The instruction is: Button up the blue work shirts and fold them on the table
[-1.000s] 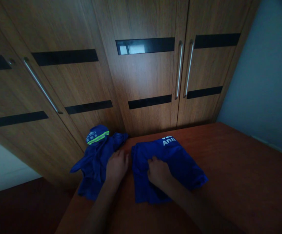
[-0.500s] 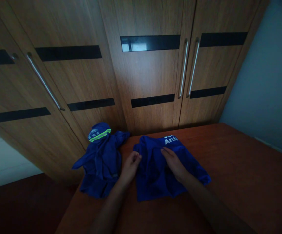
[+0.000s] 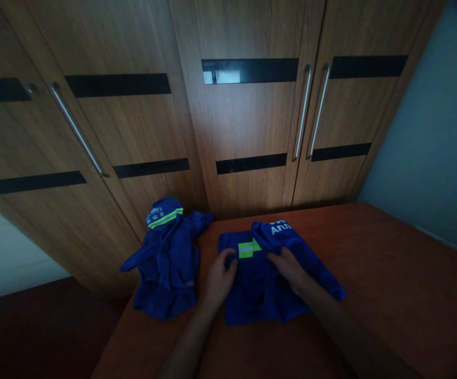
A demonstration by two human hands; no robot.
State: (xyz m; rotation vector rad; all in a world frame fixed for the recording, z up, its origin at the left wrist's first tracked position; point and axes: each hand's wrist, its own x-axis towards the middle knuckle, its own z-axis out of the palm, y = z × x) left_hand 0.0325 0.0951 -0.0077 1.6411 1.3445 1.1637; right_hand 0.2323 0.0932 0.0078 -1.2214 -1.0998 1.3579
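A blue garment [image 3: 252, 295] with white lettering and a yellow-green reflective patch lies partly folded on the reddish-brown table. At its left edge is my left hand [image 3: 222, 276], thumb and fingers apart, with nothing visible between them. My right hand [image 3: 291, 271] touches the upper right part of the cloth, its fingers closed on a fold of it. Left of these lies a second blue garment [image 3: 169, 268], crumpled, with a yellow-green stripe and white print at its top.
A wooden wardrobe [image 3: 248, 121] with black strips and long metal handles stands directly behind the table [image 3: 394, 284]. A pale wall [image 3: 441, 142] rises at the right. The table's left edge runs beside the crumpled garment.
The upper left part of the near garment has been opened out, uncovering the reflective patch. My left hand has let go of the cloth and its fingers have spread.
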